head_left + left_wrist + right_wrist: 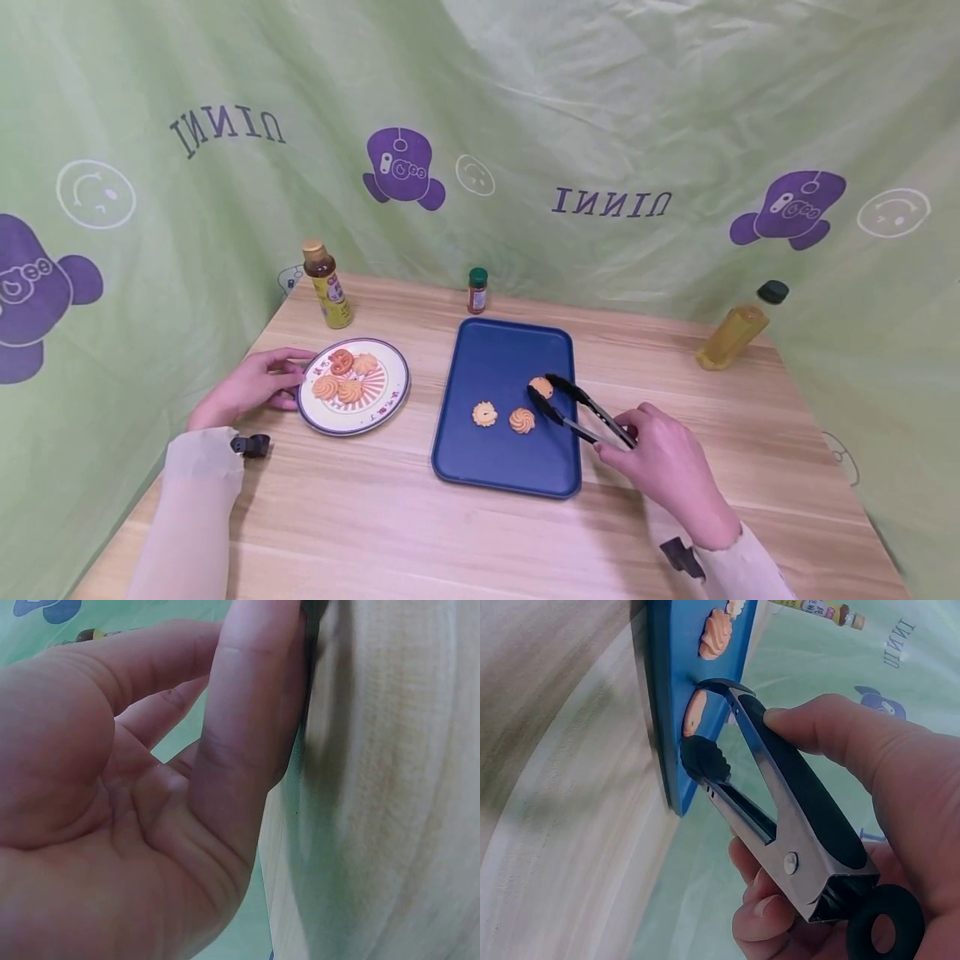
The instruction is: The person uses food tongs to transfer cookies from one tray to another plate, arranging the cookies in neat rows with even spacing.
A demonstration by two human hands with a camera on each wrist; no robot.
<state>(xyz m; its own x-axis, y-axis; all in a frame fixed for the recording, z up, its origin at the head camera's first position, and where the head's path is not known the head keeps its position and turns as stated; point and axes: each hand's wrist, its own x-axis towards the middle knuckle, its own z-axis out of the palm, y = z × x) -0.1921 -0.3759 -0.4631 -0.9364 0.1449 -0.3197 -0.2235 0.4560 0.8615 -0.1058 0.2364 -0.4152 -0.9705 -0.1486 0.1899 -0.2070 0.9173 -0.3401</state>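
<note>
At the left, my left hand (258,385) holds the near-left rim of a white plate (390,360) with a blue edge; several cookies (349,391) lie on it, one pretzel-shaped. In the left wrist view its fingers (244,727) bend close over the tabletop, and the plate is hidden. My right hand (667,458) grips metal tongs (769,814) with black handles and black tips. The tips straddle a round cookie (541,387) on the blue tray (495,462). Left of it on the tray lie a swirled cookie (522,420) and a flower-shaped cookie (484,413).
Behind the plate stands a yellow-labelled bottle (330,292) with a tan cap. A small green-capped jar (477,292) is just behind the tray. Far right is a dark-capped bottle of yellow liquid (731,337). Green printed cloth (525,108) hangs around the wooden table (360,508).
</note>
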